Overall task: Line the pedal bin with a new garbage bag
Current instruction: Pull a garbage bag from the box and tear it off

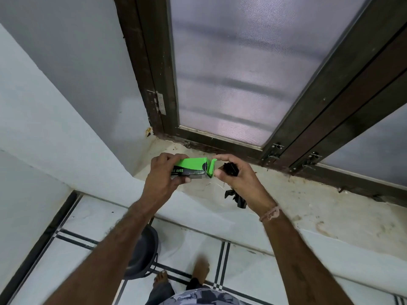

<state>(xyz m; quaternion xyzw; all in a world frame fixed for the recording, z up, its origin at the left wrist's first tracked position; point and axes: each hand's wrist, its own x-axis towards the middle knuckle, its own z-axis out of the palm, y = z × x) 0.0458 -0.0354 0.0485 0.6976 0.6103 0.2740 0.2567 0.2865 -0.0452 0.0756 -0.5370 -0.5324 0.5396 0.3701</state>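
My left hand (164, 175) grips a green and black garbage bag box (191, 168) over the window ledge. The box's end flap (213, 167) stands open toward my right hand (239, 177). My right hand holds a crumpled black garbage bag (231, 169) in its palm, with its fingertips at the flap; the bag's tail (236, 198) hangs below the wrist. The dark pedal bin (143, 252) stands on the floor under my left forearm, partly hidden by it, lid closed.
A stained stone window ledge (286, 201) runs below a dark-framed mesh window (231, 69). White walls close in on the left. The tiled floor (198, 245) has black lines. My bare feet (196, 274) stand right of the bin.
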